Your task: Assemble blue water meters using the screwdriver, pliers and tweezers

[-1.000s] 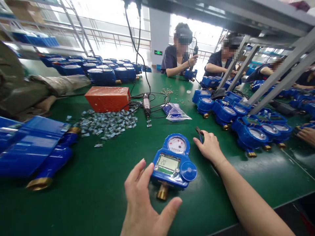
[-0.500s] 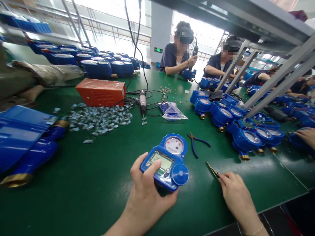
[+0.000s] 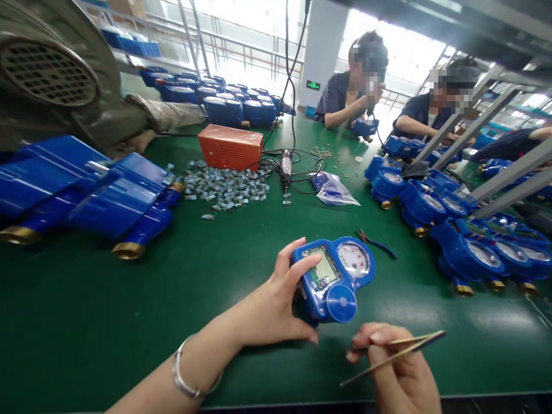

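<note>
In the head view, my left hand point(image 3: 280, 299) grips a blue water meter point(image 3: 321, 290) by its display end, the index finger lying across the small screen. The meter has a round dial with red pointers and a round blue cap at its near side. My right hand point(image 3: 397, 362), just below and to the right of the meter, is closed on brass-coloured tweezers point(image 3: 405, 351). The tips of the tweezers are apart and point left, with nothing visible between them. Behind the meter lie pliers point(image 3: 379, 245) with blue handles, partly hidden by it.
Blue meters point(image 3: 468, 253) stand in rows on the right, and two larger-looking ones point(image 3: 125, 195) lie at left. Small clear-and-green parts point(image 3: 228, 187) are heaped before an orange box point(image 3: 230, 146). An electric screwdriver point(image 3: 286, 169), its cable and a plastic bag point(image 3: 336, 190) lie mid-table. Two co-workers sit opposite.
My view has swung left. The meter has turned clockwise in my left hand, its dial now pointing right. My right hand has come nearer the meter and turned the tweezers around.
</note>
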